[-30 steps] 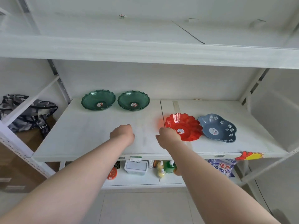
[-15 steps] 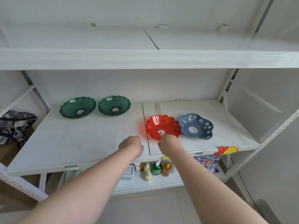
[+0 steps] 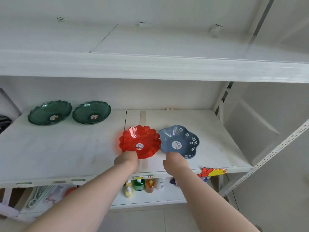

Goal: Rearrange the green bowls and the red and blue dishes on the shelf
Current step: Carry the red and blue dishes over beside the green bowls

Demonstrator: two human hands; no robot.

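Two dark green scalloped bowls (image 3: 49, 113) (image 3: 91, 112) sit side by side at the back left of the white shelf (image 3: 58, 148). Near the front, right of centre, a red translucent flower-shaped dish (image 3: 139, 139) touches a blue dish (image 3: 179, 139) with white flowers. My left hand (image 3: 126, 159) is closed on the red dish's near rim. On the blue dish's near rim my right hand (image 3: 173, 160) is closed too. The fingertips of both hands are hidden behind the knuckles.
An upper shelf board (image 3: 150, 67) hangs low over the dishes. A perforated metal upright (image 3: 275, 151) slants at the right. Several soap bottles (image 3: 138, 185) stand on the shelf below. A yellow and red sticker (image 3: 212, 171) juts from the front edge.
My right hand has left the red dish and moved right onto the blue dish. My left hand has moved right onto the red dish. The view has shifted right.
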